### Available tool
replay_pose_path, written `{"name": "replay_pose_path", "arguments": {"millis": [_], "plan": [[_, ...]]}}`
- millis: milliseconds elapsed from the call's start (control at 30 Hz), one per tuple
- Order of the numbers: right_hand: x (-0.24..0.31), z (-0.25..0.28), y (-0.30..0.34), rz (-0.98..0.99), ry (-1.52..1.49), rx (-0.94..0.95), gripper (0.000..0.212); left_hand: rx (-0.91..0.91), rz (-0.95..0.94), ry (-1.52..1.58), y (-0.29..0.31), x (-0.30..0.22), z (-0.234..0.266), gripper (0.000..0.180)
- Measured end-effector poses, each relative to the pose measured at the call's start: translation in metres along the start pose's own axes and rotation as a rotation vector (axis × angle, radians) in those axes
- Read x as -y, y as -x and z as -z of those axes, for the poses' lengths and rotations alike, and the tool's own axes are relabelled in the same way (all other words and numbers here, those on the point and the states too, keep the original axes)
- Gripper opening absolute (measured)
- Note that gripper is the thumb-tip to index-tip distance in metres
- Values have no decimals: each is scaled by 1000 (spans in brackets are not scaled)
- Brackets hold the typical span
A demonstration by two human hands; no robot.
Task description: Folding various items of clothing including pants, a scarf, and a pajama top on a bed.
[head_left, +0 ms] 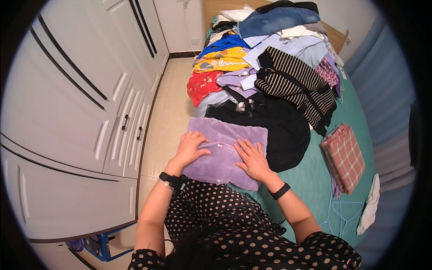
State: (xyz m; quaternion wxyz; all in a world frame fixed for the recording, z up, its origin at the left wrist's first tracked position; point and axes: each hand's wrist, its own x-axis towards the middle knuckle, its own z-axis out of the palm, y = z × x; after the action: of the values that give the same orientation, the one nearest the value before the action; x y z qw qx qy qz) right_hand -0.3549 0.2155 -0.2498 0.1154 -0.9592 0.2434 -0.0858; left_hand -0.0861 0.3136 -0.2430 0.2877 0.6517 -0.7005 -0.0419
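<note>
A purple plush garment (211,164), folded into a rough rectangle with a small white button near its middle, lies at the near edge of the bed. My left hand (191,147) rests on its left side, fingers slightly curled and apart on the fabric. Flat on the right side lies my right hand (253,158), its fingers spread. Neither hand grips the cloth. Just beyond the purple piece, a black garment (279,139) is spread out and partly tucked beneath it.
Heaped clothes cover the far bed: a striped top (292,83), jeans (279,21), a yellow print (225,59) and a red piece (204,87). At right lie a folded checked cloth (345,157), blue hangers (345,218) and a white cloth (370,204). White cabinets (67,130) line the left.
</note>
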Motion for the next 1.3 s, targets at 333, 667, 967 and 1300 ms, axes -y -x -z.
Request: {"name": "replay_pose_path", "arguments": {"millis": [333, 667, 967, 1300], "plan": [[-4, 1, 1, 21, -55, -33, 67, 277, 12, 2, -21, 11, 5, 27], [-20, -1, 1, 48, -181, -52, 59, 95, 363, -135, 7, 13, -43, 21], [-68, -22, 19, -685, -1137, -350, 76, 189, 277, -107, 25, -53, -45, 65], [-58, -36, -14, -678, -1421, -146, 66, 169, 304, -182, 39, -38, -69, 68]]}}
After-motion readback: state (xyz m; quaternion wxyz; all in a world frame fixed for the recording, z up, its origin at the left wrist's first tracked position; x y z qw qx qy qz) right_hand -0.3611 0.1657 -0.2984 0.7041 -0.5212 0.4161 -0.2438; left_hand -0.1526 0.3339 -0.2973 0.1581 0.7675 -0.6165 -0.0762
